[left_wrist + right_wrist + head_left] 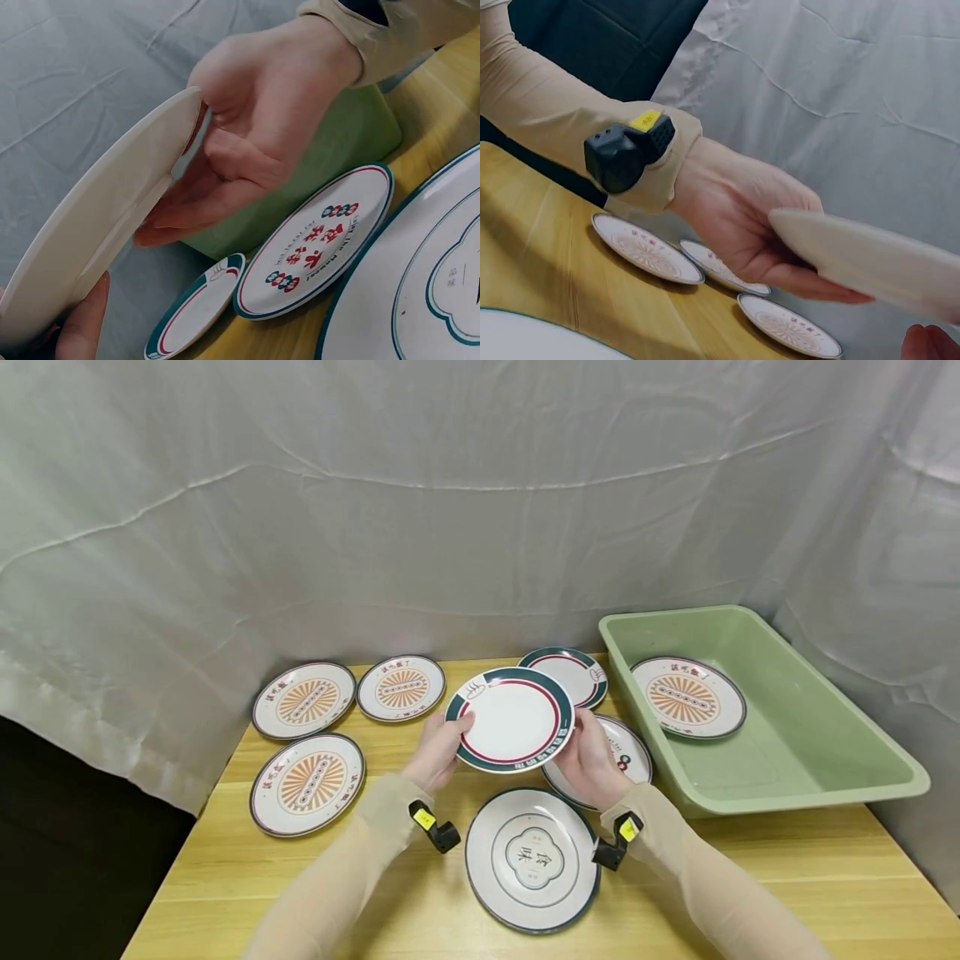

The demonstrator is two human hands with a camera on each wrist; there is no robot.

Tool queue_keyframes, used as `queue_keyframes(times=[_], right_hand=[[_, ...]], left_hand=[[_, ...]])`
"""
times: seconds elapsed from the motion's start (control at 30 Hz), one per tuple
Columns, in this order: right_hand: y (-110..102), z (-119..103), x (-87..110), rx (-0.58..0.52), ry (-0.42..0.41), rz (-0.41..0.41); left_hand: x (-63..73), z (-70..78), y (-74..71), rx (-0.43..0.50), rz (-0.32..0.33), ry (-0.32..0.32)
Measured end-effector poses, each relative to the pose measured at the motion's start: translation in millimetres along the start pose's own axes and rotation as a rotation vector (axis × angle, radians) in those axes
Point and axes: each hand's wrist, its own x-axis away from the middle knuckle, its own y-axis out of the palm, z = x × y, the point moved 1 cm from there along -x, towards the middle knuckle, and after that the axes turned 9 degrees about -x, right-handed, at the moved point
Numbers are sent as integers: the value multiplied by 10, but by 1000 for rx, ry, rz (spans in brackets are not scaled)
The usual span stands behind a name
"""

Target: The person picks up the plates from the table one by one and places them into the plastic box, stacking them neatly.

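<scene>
Both hands hold a white plate [510, 718] with a dark green rim band and a red ring, raised above the table and tilted. My left hand [438, 747] grips its left edge, thumb on the upper face and fingers beneath. At the opposite edge, my right hand [592, 764] holds the rim; the left wrist view shows its fingers reaching under the plate's pale underside [112, 202]. Below lies a larger white plate [534, 893] with a flower-shaped centre. A plate with red lettering [311, 244] lies partly hidden behind my right hand, near another green-banded plate [573, 672].
A green plastic tub [795, 727] stands at the right, with an orange sunburst plate [688, 697] inside. Three similar sunburst plates [307, 785] lie on the wooden table [202, 893] at the left. Grey cloth [450, 552] hangs behind the table.
</scene>
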Motion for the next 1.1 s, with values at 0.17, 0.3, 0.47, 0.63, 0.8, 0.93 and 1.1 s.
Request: queue_keyframes(times=[0.17,0.3,0.47,0.63,0.8,0.93,1.1], right_hand=[[38,-5,19,-7,-14,-3],[56,1,42,-13,-26,-3],[49,11,59,-31,-42,-5],[35,16,66,-59,-23,34],[44,19,62,-71,-4,77],[45,35,68,-47,-24,73],[15,66,86,16,-20,84]], left_hand=[[-5,-38,40,-25,9,1],[11,-46,75,-87,38,5],[13,-75,123,-131,44,40],[28,-97,141,-205,48,33],[37,-116,164,-243,29,32],[39,-129,169,-252,26,37],[32,-136,160,-254,1,39]])
